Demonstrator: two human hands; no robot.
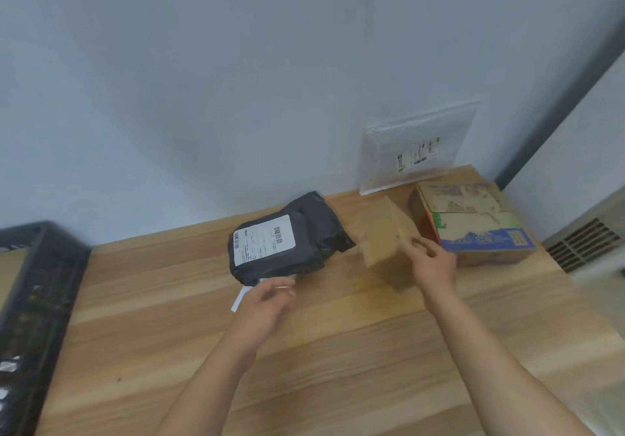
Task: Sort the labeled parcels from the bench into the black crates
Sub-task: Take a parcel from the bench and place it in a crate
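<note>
Right hand (434, 266) grips the tilted cardboard parcel (378, 236); left hand (267, 303) blurred, its hold unclear.

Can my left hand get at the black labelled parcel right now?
Probably yes: the left hand hovers at the near edge of the black parcel, with nothing blocking it. The right hand grips the small brown box off to the side.

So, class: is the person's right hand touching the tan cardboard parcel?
Touching. In the head view the right hand curls its fingers over the near edge of the tan cardboard parcel, with no gap between them.
</note>
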